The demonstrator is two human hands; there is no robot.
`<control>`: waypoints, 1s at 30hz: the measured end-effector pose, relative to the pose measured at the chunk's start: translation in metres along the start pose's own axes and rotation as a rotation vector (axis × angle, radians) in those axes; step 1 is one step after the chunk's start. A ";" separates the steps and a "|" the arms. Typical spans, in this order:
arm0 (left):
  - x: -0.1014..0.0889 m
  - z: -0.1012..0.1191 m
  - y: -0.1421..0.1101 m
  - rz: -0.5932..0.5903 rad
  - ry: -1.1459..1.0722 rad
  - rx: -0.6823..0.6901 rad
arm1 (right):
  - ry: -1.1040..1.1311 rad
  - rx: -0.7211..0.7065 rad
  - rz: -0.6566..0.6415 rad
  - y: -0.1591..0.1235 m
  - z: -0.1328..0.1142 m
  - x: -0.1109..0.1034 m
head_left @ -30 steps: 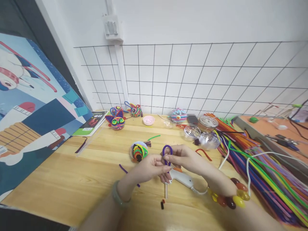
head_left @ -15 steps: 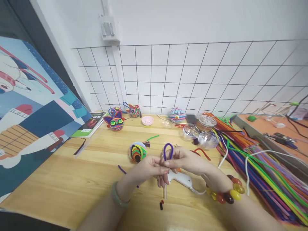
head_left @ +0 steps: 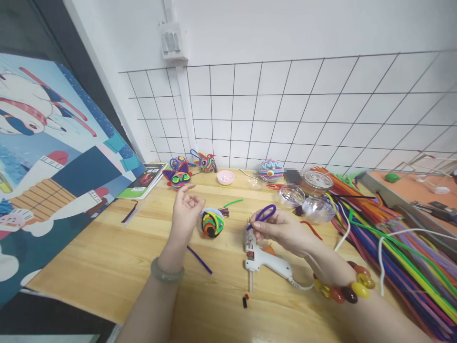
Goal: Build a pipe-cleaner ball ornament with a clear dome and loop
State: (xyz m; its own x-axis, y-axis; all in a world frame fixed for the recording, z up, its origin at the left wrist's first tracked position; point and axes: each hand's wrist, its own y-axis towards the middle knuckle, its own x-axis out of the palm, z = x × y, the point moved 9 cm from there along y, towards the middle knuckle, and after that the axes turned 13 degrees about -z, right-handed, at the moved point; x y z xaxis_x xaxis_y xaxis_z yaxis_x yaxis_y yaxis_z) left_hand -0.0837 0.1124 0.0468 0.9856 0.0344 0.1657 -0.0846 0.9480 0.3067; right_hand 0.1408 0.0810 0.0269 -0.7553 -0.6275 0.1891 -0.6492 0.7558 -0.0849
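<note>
My right hand [head_left: 285, 233] pinches the lower ends of a purple pipe cleaner [head_left: 268, 207] bent into a loop, over the nozzle end of a white glue gun [head_left: 266, 260]. With nothing in it, my left hand [head_left: 185, 212] hovers open beside a round ornament [head_left: 212, 223] covered in coloured pipe cleaner strips, which rests on the table with a dark tassel [head_left: 224, 211] behind it. A loose purple pipe cleaner piece [head_left: 199, 259] lies in front of the ornament. Below the glue gun is a small black bit [head_left: 244, 302] next to a red one.
Bundles of coloured pipe cleaners [head_left: 403, 267] fill the right side, crossed by a white cable [head_left: 382, 259]. Clear plastic shells [head_left: 319, 208], a pink bowl [head_left: 225, 177] and finished ornaments [head_left: 180, 179] stand at the back. A picture board [head_left: 67, 157] leans in from the left.
My left hand has let go of the purple loop and moved left to beside the round ornament. My right hand keeps the loop, now tilted. The view has shifted slightly left.
</note>
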 end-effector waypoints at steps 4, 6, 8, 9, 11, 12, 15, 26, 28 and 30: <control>-0.006 -0.007 0.005 -0.004 0.017 -0.019 | 0.061 0.014 0.013 -0.001 0.000 0.003; -0.007 -0.011 0.007 -0.012 0.048 -0.022 | 0.072 0.021 0.024 -0.002 0.000 0.003; -0.007 -0.015 0.008 -0.023 0.100 -0.027 | 0.077 0.028 0.034 -0.002 0.001 0.003; -0.008 -0.016 0.009 -0.030 0.131 -0.030 | 0.081 0.028 0.038 -0.002 0.001 0.002; -0.007 -0.018 0.008 -0.062 0.201 -0.043 | 0.084 0.025 0.044 -0.002 0.002 0.001; -0.005 -0.019 0.007 -0.108 0.269 -0.057 | 0.084 0.022 0.045 -0.002 0.002 0.000; 0.012 -0.030 0.000 -0.359 0.591 -0.156 | 0.083 -0.004 0.046 -0.001 0.001 -0.003; 0.036 -0.046 -0.012 -0.610 0.604 -0.267 | 0.067 -0.073 0.013 -0.001 -0.004 -0.003; 0.050 -0.043 -0.018 -0.694 0.443 -0.286 | 0.061 -0.088 0.012 -0.002 -0.005 -0.004; 0.067 -0.037 -0.028 -0.775 0.175 -0.313 | 0.057 -0.100 0.019 -0.004 -0.008 -0.005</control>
State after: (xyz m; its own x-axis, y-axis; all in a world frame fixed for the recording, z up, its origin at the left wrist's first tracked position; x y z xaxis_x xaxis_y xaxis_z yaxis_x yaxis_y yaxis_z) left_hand -0.0098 0.1002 0.0145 0.7587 -0.6365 -0.1389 0.6423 0.7664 -0.0035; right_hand 0.1482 0.0823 0.0343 -0.7592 -0.6035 0.2439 -0.6206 0.7841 0.0082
